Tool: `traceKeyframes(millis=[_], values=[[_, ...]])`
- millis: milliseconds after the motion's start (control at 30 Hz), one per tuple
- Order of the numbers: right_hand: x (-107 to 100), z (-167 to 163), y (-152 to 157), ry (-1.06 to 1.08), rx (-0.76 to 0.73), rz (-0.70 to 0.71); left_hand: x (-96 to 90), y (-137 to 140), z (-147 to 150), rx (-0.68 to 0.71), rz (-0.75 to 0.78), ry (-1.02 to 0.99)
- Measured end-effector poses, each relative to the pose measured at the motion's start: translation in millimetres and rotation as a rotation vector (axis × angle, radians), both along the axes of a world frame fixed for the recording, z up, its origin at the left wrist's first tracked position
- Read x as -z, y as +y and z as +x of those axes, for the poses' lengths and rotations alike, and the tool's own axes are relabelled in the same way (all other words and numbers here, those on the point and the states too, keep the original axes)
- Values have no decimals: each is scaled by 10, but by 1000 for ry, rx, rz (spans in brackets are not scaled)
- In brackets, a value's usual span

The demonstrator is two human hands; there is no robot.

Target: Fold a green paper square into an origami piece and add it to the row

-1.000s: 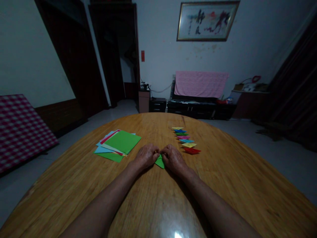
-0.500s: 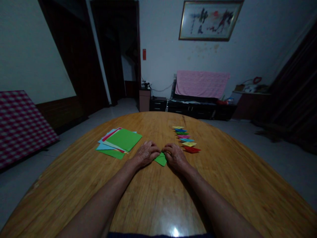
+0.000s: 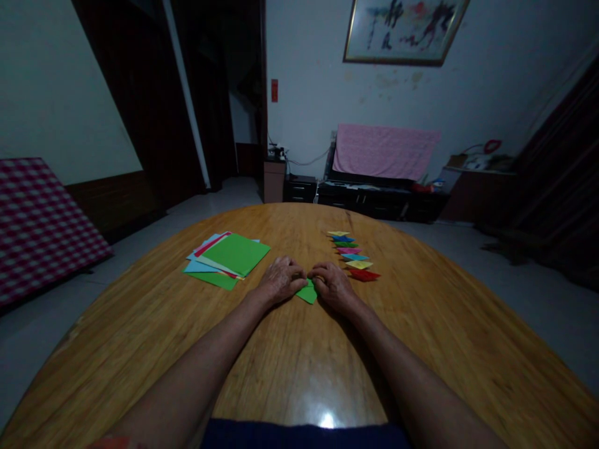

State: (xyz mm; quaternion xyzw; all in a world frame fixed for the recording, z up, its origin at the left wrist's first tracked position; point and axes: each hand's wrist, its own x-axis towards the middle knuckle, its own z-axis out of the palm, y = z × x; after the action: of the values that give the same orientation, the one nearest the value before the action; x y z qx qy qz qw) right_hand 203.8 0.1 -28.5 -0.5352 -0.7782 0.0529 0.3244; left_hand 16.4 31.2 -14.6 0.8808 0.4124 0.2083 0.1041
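A small folded piece of green paper (image 3: 307, 293) lies on the wooden table between my hands. My left hand (image 3: 283, 279) grips its left side, fingers bent and pressed down. On the opposite side my right hand (image 3: 333, 286) has its curled fingers closed on the paper. The far part of the paper is hidden under the fingertips. Beyond my right hand, several small folded paper boats stand in a row, the nearest a red paper boat (image 3: 364, 275). Left of my left hand rests a stack of coloured paper sheets, a green sheet (image 3: 238, 254) on top.
The round wooden table (image 3: 262, 386) fills the foreground. A checked pink cloth (image 3: 42, 231) hangs at the left. Past the far edge are a low black cabinet (image 3: 360, 198) and a pink towel (image 3: 386, 151) draped over a screen.
The view has tipped slightly downward, so the room sits higher in the picture. Both hands stay on the green paper, with only slight finger movement.
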Motion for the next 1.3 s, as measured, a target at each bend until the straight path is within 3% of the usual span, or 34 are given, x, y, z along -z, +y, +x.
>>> traceKeyframes(millis=[133, 300, 700, 1100, 1300], values=[[-1, 81, 23, 166, -22, -14, -5, -7, -6, 13, 18, 9], [33, 179, 50, 484, 93, -15, -13, -9, -3, 17, 9, 2], [-82, 72, -93, 129, 60, -48, -25, 3, -35, 51, 13, -5], [-90, 78, -89, 97, 30, -113, 39, 119, -115, 123, 34, -27], [-89, 99, -79, 25, 8, -104, -15, 62, -105, 104, 38, -15]])
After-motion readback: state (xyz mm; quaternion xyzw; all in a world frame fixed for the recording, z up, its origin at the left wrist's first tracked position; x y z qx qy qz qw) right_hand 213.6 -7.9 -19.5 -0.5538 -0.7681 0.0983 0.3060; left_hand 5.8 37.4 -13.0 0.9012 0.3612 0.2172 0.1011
